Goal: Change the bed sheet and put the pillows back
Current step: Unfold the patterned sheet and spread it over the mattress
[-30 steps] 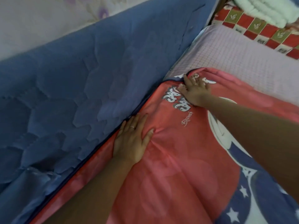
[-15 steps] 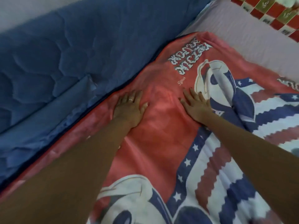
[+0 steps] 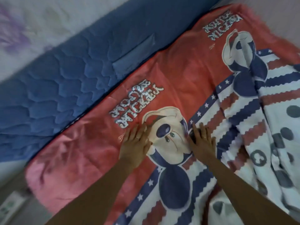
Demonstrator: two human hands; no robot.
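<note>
A red bed sheet with cartoon mouse prints, white lettering and blue and red stripes lies spread over the mattress. My left hand presses flat on it with straight fingers, just left of a printed mouse face. Just right of that face, my right hand lies flat on the sheet too, fingers straight. Both hands sit about one hand's width apart. No pillow is in view.
A blue quilted mattress stands tilted along the sheet's left edge, against a pale flowered wall. The sheet bunches in folds at the right. Floor shows at the lower left.
Both hands have slid back along the sheet toward me, away from the far corner. The view now takes in much more of the sheet, and the pillow at the head has left the frame.
</note>
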